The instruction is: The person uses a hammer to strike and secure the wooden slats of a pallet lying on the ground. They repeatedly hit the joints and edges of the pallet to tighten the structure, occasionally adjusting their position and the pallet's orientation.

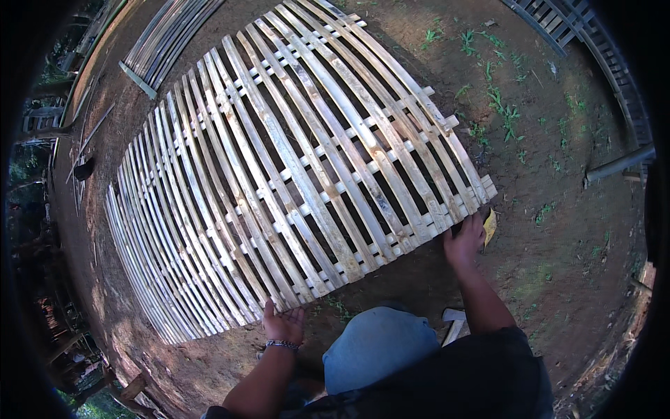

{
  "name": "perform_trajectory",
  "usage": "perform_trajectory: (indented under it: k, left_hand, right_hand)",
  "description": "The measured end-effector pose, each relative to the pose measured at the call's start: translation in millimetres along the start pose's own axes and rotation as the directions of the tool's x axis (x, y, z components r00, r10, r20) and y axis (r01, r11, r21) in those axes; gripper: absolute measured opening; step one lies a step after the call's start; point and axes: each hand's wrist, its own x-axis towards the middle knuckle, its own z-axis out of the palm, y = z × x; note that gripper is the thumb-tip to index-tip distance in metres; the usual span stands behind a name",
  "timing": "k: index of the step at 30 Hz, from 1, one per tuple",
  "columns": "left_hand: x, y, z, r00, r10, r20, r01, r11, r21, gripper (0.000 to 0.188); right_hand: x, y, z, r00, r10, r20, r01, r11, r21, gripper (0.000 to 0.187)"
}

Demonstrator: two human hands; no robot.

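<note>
A large panel of split bamboo slats (307, 202), nailed or laid across several crosspieces, fills the middle of the head view. My left hand (283, 327), with a chain bracelet at its wrist, is at the panel's near edge, thumb up and fingers under the slat ends. At the near right corner my right hand (465, 243) grips the edge, its fingertips partly hidden by the panel. The panel's near edge looks lifted off the ground; how high I cannot tell.
Another stack of slats (171, 42) lies at the far left. A slatted structure (593, 42) and a post (621, 163) stand to the right. By my right knee is what looks like a hatchet (453, 318). A yellow leaf (490, 227) lies near my right hand.
</note>
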Motion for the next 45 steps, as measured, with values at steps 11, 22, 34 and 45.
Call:
perform_trajectory:
  k: [11, 22, 34, 45]
  left_hand:
    - [7.4, 2.3, 10.6, 0.998, -0.04, -0.052, 0.037, 0.998, -0.052, 0.085]
    - [5.9, 0.9, 9.1, 0.998, -0.029, -0.052, 0.029, 0.999, -0.017, 0.082]
    - [10.6, -1.2, 8.8, 0.995, -0.007, -0.097, 0.005, 1.0, -0.025, 0.086]
    - [0.8, -1.6, 22.1, 0.993, 0.047, -0.112, -0.036, 0.994, 0.104, 0.074]
  right_hand:
    - [-61.4, -97.0, -32.5, 0.796, 0.024, 0.604, -0.601, 0.149, 0.785, 0.052]
    - [-49.5, -134.3, -32.3, 0.787, 0.147, 0.599, -0.61, 0.039, 0.792, 0.047]
    - [-51.1, -126.6, -22.4, 0.765, 0.174, 0.62, -0.635, 0.052, 0.77, 0.045]
    - [-44.0, -127.1, -24.6, 0.733, 0.205, 0.649, -0.672, 0.072, 0.737, 0.048]
